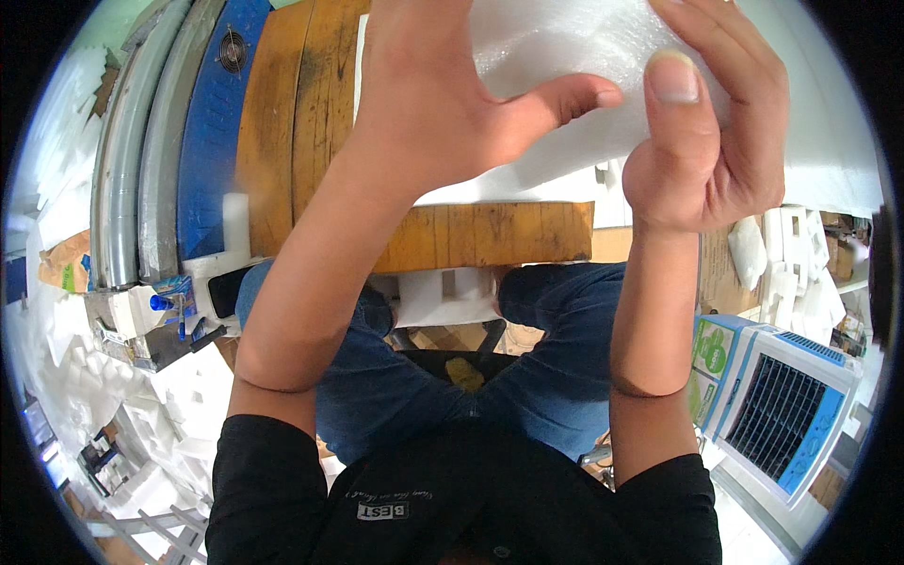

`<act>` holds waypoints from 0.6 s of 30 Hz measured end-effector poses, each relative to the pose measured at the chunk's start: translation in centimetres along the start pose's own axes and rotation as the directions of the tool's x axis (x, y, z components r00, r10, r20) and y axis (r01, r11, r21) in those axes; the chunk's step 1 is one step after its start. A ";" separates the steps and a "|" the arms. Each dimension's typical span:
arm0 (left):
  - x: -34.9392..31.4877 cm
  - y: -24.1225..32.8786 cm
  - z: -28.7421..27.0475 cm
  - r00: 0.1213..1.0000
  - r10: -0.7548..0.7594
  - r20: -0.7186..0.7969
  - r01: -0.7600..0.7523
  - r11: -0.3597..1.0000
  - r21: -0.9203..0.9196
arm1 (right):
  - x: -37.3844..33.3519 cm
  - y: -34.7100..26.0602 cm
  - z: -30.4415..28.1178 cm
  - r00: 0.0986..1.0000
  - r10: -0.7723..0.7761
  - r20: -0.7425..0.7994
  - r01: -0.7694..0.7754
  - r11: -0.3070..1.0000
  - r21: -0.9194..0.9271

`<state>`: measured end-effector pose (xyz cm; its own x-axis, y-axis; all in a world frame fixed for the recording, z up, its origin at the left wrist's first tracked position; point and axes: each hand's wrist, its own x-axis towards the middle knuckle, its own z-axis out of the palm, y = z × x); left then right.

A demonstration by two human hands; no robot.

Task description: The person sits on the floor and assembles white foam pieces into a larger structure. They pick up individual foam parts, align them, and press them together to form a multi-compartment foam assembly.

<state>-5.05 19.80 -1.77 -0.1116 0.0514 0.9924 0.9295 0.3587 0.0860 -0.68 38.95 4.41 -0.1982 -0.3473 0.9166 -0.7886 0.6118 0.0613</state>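
A translucent white sheet (584, 47), like thin foam or bubble wrap, bulges up over the far part of the wooden bench. My left hand (443, 113) is at its left side with the thumb stretched out across the front of the sheet, apart from the palm. The other left fingers run past the top edge, out of sight. At the sheet's right side, my right hand (716, 122) is curled, with the sheet between its upright thumb and bent fingers. A flat white layer (513, 188) lies on the bench beneath.
The wooden bench (480, 235) has its near edge above my knees. To the left stand a blue metal panel (212, 132) with a fan grille and long grey rollers (122, 188). A white-and-blue air cooler (777, 410) is at the lower right. White foam pieces (160, 414) lie at left.
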 end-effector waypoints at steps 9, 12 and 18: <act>0.8 2.1 -0.6 0.987 -0.113 0.117 0.095 0.985 0.147 | 0.2 3.3 0.9 0.980 -0.184 -0.078 0.193 0.972 0.131; 1.1 3.0 -0.8 0.977 -0.168 0.130 0.142 0.971 0.192 | 0.1 1.9 1.3 0.980 -0.124 -0.155 0.145 0.981 0.131; 1.4 4.3 -1.7 0.929 -0.325 0.175 0.271 0.923 0.275 | -0.1 2.6 2.2 0.953 -0.143 -0.266 0.185 0.972 0.143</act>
<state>-0.58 19.79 0.11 -0.4671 0.0942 0.8792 0.7307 0.6010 0.3238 -3.96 39.01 3.66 0.0781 -0.2297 0.9701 -0.8866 0.4290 0.1730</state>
